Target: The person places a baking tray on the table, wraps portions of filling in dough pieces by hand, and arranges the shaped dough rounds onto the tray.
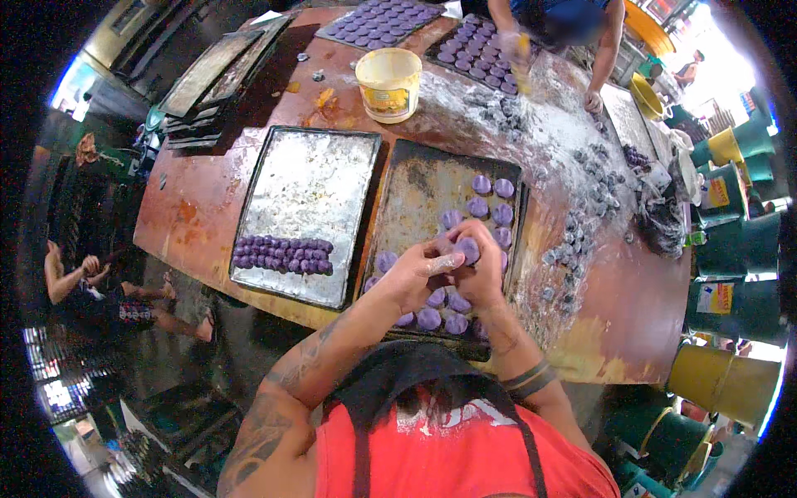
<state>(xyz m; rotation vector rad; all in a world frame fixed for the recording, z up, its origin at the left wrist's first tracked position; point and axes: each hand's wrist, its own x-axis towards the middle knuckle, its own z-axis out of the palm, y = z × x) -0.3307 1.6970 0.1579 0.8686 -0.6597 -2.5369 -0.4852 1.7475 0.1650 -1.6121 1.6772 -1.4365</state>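
Observation:
Both of my hands meet over a dark baking tray (415,187). A round purple dough piece (468,251) sits between them, its smooth face turned up. My right hand (482,282) is curled around the dough, while the floury fingers of my left hand (415,275) press on its left side. Flattened purple dough rounds (428,319) lie along the tray's near part and right side; my hands hide some of them. Left of it, a silvery tray (307,178) carries rows of small dark purple balls (282,255) near its front.
A yellowish bucket (388,83) stands beyond the trays. Stacked trays (207,79) lie far left. Filled trays (380,23) sit at the back. A co-worker's gloved hand (520,62) is over floured wood (548,124). Floury dark pieces (577,232) are scattered at right.

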